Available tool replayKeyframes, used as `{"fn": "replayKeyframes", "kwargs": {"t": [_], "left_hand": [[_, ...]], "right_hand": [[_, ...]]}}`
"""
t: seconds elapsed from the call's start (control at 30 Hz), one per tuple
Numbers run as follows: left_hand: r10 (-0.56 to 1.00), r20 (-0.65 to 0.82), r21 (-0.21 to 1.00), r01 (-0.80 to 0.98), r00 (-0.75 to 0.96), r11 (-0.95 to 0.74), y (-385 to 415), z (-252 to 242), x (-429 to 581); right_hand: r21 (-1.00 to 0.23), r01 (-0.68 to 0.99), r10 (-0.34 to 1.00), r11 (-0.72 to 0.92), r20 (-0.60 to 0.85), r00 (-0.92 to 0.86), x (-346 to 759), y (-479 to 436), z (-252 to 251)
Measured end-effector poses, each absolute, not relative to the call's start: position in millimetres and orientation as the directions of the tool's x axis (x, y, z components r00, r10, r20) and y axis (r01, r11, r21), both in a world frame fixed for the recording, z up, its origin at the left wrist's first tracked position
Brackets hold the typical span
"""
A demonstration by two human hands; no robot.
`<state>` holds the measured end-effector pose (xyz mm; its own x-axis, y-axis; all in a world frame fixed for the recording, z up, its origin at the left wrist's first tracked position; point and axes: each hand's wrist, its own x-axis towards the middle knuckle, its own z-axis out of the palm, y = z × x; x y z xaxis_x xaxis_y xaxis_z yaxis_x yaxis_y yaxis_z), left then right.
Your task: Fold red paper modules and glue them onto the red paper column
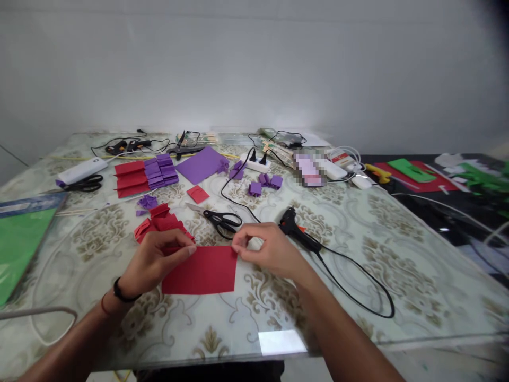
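A rectangular sheet of red paper is held near the table's front by its far edge. My left hand pinches that edge toward the left, thumb and forefinger together. At the far right corner, my right hand pinches the sheet between fingertips. Just beyond my left hand lies a pile of folded red paper pieces. Black-handled scissors rest behind the sheet with their blades toward the left. Right of my right hand is a black glue gun with its cord looping toward the front.
Pleated red and purple paper strips, a purple sheet and small purple folded pieces lie farther back. A white power strip has plugs in it. A phone lies right of it; a green pack is at left.
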<state>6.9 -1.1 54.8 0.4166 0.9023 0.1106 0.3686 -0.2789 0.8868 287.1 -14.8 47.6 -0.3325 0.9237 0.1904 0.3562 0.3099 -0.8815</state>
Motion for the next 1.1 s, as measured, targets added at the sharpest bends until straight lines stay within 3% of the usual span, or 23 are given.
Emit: {"fn": "replayKeyframes", "kwargs": {"t": [0.2, 0.4, 0.5, 1.1], "left_hand": [[0.919, 0.122, 0.890, 0.369, 0.376, -0.269, 2, 57, 4], [0.881, 0.085, 0.857, 0.416, 0.465, -0.303, -10, 47, 23], [0.874, 0.082, 0.850, 0.424, 0.479, -0.312, -10, 44, 25], [0.866, 0.012, 0.885, 0.397, 0.500, -0.242, -7, 45, 19]], "right_hand": [[-0.872, 0.369, 0.946, 0.322, 0.285, -0.153, 312, -5, 50], [-0.888, 0.354, 0.917, 0.293, 0.156, -0.366, 272, -21, 48], [-0.900, 0.361, 0.924, 0.244, 0.103, -0.368, 260, -25, 43], [-0.895, 0.369, 0.910, 0.250, 0.088, -0.404, 274, -19, 46]]}}
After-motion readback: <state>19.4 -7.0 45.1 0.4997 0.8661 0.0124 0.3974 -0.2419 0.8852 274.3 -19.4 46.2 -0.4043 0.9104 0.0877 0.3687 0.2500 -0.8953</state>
